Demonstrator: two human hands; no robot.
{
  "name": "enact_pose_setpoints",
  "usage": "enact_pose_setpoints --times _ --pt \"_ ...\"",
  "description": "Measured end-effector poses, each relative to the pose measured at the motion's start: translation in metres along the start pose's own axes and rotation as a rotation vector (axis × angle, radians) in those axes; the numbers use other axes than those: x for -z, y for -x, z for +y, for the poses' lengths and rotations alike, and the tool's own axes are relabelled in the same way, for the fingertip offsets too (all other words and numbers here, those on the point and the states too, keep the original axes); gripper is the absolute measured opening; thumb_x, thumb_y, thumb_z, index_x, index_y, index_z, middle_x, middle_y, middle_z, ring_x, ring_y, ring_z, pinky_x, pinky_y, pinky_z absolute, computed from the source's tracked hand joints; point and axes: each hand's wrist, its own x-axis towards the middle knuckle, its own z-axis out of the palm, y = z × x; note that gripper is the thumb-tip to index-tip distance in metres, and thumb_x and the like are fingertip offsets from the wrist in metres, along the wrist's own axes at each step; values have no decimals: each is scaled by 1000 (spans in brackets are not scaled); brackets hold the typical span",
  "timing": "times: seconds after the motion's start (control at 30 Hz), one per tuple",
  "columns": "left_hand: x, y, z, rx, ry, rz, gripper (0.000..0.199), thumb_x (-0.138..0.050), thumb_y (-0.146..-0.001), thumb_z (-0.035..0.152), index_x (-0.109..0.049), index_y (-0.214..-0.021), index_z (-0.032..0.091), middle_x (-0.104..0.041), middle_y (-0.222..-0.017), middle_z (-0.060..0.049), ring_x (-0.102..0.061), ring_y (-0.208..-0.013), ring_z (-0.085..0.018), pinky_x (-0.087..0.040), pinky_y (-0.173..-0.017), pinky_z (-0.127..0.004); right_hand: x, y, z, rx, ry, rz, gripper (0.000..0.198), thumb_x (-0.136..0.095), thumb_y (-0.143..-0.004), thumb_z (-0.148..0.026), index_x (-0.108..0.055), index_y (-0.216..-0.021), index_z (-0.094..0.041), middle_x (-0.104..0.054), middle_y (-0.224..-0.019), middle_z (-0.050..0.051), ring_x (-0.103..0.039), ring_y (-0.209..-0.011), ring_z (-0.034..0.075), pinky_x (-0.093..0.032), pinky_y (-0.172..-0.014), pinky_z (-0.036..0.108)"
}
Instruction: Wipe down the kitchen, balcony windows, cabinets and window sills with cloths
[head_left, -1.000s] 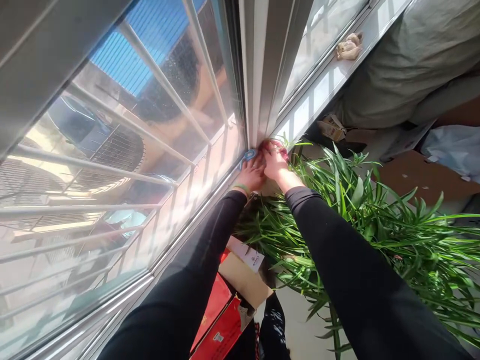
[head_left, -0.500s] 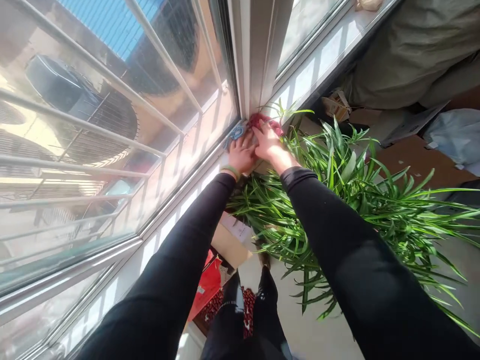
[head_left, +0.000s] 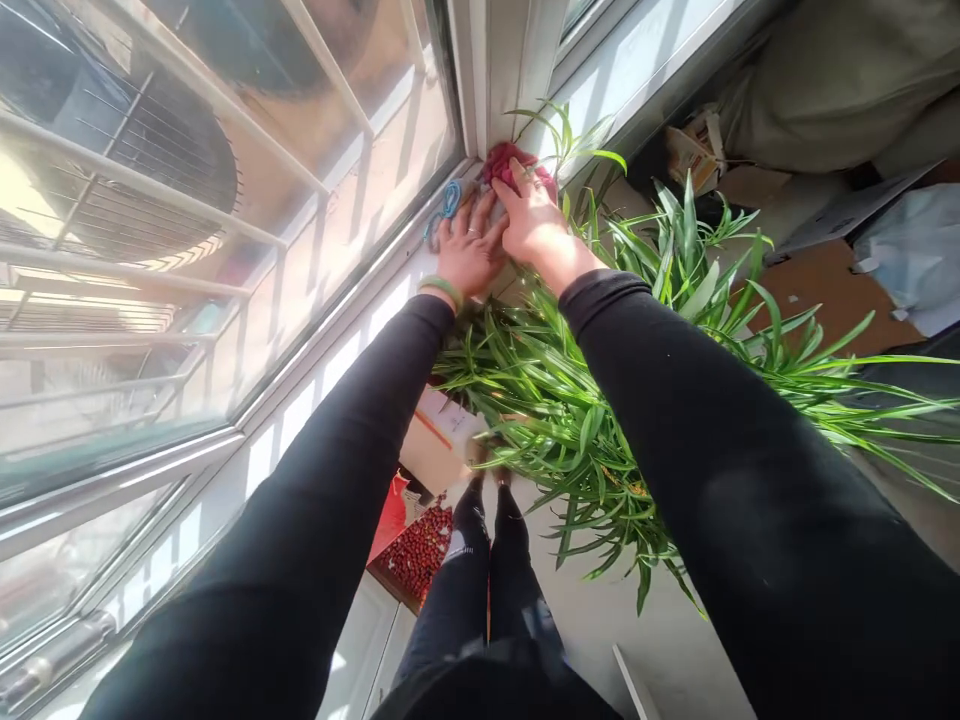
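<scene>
At the window corner (head_left: 472,145), red cloth (head_left: 498,161) is bunched under right hand (head_left: 534,220), grip and long axis indeterminable; left hand (head_left: 470,252) is splayed

Sunlight streams through the window (head_left: 150,475), striping the sill (head_left: 261,455) with shadow and hazing the glass (head_left: 60,440); the grey sheet (head_left: 832,90) sits dim, and wide-angle stretch swells the sleeves (head_left: 262,520).

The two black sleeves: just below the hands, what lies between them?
In the head view, green leaves fill most of that stretch between the left sleeve and the right sleeve.
</scene>
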Motion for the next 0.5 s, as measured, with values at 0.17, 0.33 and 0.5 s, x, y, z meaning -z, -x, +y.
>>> enact_pose_setpoints --times 0.17,0.33,0.5 --pt "2 4 5 -9 23 40 79 -57 -91 40 -41 -167 23 -19 -182 -8 -4 -167 -40 -2 -130 -66 8 3 -12 -85 63 -47 76 -48 -97 -12 -28 -170 -13 -6 -183 11 -5 -169 35 -15 -135 63" --pt "7 3 14 41 -62 49 73 -49 -96 43 -43 -166 24 -18 -182 -10 -14 -165 -44 -11 -128 -70 18 12 -26 -77 35 -5 74 -45 -96 -8 -35 -169 -13 -15 -183 10 -12 -168 33 -13 -137 60" --pt "7 -1 24 103 -148 71 73 -48 -97 42 -41 -167 25 -19 -182 -11 -17 -164 -45 -16 -125 -71 27 14 -23 -42 -8 -5 72 -43 -97 -7 -38 -168 -16 -19 -182 8 -14 -168 32 -16 -137 58"
